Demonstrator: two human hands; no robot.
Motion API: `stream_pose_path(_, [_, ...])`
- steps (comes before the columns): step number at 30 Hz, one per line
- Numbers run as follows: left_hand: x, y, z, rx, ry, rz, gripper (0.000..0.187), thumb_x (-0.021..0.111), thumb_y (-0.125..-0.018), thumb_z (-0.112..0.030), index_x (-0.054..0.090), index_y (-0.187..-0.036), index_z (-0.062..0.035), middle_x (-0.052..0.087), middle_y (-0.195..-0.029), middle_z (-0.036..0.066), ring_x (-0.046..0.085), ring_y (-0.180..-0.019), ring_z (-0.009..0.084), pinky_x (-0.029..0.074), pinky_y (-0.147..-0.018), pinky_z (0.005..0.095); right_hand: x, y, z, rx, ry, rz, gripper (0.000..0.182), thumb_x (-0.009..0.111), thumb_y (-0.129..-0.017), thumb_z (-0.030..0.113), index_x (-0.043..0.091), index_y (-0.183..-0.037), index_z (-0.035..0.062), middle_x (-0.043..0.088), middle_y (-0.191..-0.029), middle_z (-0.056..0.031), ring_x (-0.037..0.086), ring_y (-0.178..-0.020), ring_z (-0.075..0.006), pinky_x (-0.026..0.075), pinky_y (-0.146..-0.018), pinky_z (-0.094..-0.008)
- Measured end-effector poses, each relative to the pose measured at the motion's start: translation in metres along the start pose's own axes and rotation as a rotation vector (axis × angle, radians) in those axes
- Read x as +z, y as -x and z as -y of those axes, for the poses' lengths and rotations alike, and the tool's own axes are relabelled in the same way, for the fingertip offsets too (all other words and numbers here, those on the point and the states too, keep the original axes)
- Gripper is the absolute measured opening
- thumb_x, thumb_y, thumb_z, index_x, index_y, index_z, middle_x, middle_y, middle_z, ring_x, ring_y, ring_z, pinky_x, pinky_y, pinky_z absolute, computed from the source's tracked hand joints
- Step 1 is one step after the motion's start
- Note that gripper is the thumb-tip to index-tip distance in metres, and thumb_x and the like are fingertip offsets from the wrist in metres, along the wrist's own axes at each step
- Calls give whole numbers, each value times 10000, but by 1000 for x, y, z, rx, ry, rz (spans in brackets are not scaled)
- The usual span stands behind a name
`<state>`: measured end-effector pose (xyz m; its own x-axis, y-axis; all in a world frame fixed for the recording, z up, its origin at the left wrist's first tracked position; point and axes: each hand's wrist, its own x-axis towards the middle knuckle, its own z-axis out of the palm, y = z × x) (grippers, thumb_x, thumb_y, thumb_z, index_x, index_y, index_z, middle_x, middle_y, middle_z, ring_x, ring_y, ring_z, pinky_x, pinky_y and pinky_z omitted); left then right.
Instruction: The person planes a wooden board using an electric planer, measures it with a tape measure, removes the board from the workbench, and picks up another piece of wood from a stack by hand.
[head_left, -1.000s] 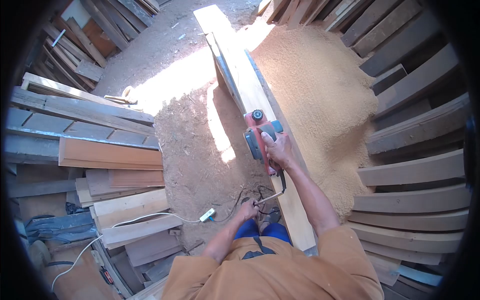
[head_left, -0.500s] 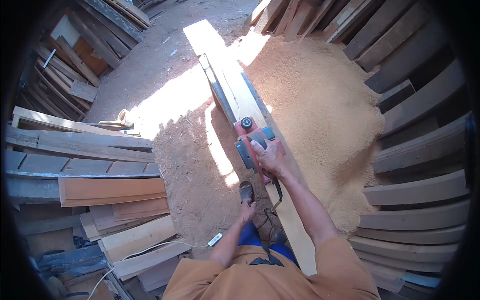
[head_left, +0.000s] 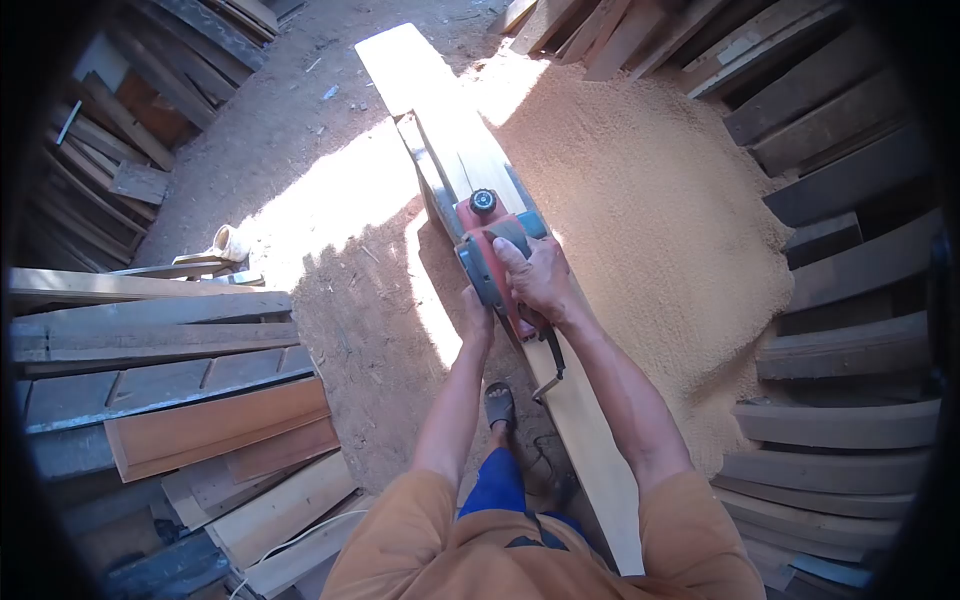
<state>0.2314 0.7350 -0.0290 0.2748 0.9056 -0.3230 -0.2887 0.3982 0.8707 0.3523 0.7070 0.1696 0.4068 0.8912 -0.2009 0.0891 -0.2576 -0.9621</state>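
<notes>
A red and dark teal electric planer [head_left: 480, 245] sits on a long pale plank [head_left: 590, 440] that runs from near my body to the far end. My right hand [head_left: 538, 278] is wrapped around the planer's rear handle, thumb on top. My left hand [head_left: 477, 312] is at the planer's left side, close to the plank's edge. Its fingers are mostly hidden, so whether it grips anything cannot be made out. A black knob [head_left: 482, 201] tops the planer's front, and a black cord [head_left: 556, 352] trails from its back.
A heap of sawdust [head_left: 660, 230] lies right of the plank. Stacked boards [head_left: 220, 420] line the left, and more boards [head_left: 850, 420] lean along the right. My sandalled foot [head_left: 499, 403] stands on the dirt floor. A metal clamp-like bar [head_left: 547, 388] touches the plank.
My left hand has moved up from near my leg to the planer's left side. The planer, with my right hand on it, has shifted slightly forward along the plank. My view has shifted slightly.
</notes>
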Motion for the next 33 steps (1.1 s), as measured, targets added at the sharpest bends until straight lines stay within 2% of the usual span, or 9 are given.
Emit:
stream_pose_path(1, [3, -8, -6, 17, 51, 10, 440, 398, -1042, -424, 671, -1016, -80, 677, -902, 8, 637, -800, 123, 500, -699, 297, 5, -12, 0, -17, -16, -37, 493, 640, -976, 491, 700, -917, 5, 598, -602, -32, 590, -516, -119, 490, -493, -299])
stream_pose_path(7, [21, -53, -30, -103, 188, -64, 444, 422, -1019, -472, 645, -1078, -93, 679, -936, 23, 655, -809, 143, 533, -742, 337, 13, -67, 10, -63, 22, -5, 537, 620, -976, 523, 678, -842, 6, 594, -579, -34, 598, -503, -124, 488, -483, -296])
stream_pose_path(10, [9, -92, 0, -178, 437, 59, 519, 386, -1024, -506, 633, -1076, -52, 677, -1011, 81, 665, -881, 193, 538, -797, 394, 12, -96, 26, 27, 103, 101, 673, 562, -968, 614, 701, -1016, -43, 694, -768, -140, 676, -733, -226, 532, -683, -378])
stream_pose_path(13, [2, -115, 25, -143, 22, -64, 577, 353, -1030, -521, 611, -1129, -14, 662, -1078, 143, 654, -975, 267, 515, -867, 432, 22, -131, 29, -18, 122, 61, 678, 552, -975, 614, 699, -1014, -47, 689, -744, -146, 680, -715, -237, 532, -675, -378])
stream_pose_path(16, [-10, -120, 35, -103, -395, -193, 637, 319, -1036, -535, 589, -1182, 24, 647, -1144, 205, 644, -1069, 341, 492, -938, 469, 33, -166, 34, -57, 89, -3, 599, 605, -965, 585, 676, -773, 22, 614, -570, -40, 607, -503, -129, 492, -493, -301])
stream_pose_path(18, [-19, -113, 32, -235, -426, -142, 705, 314, -1027, -608, 473, -1342, 2, 585, -1270, 227, 592, -1181, 336, 445, -985, 479, 39, -193, 32, -48, 96, -16, 608, 606, -962, 594, 678, -758, 26, 620, -572, -42, 613, -509, -132, 493, -495, -302])
stream_pose_path(20, [-17, -106, 28, -245, -517, -200, 732, 300, -1038, -593, 407, -1436, 13, 532, -1363, 274, 531, -1276, 382, 400, -1047, 480, 42, -215, 36, -40, 96, -25, 619, 602, -960, 603, 678, -743, 29, 625, -573, -45, 620, -514, -137, 495, -499, -303])
stream_pose_path(22, [6, -101, 23, -124, -664, -369, 683, 277, -1068, -489, 390, -1464, 56, 486, -1424, 345, 459, -1352, 480, 357, -1123, 472, 47, -235, 45, -40, 90, -29, 631, 595, -959, 612, 676, -727, 31, 629, -572, -50, 626, -518, -143, 498, -505, -306])
stream_pose_path(33, [11, -89, 2, -140, -662, -382, 673, 308, -1079, -447, 352, -1504, 74, 404, -1514, 338, 403, -1415, 450, 317, -1181, 444, 72, -338, 73, -123, 185, -73, 643, 562, -968, 618, 701, -767, 23, 656, -610, -59, 660, -591, -164, 528, -591, -334])
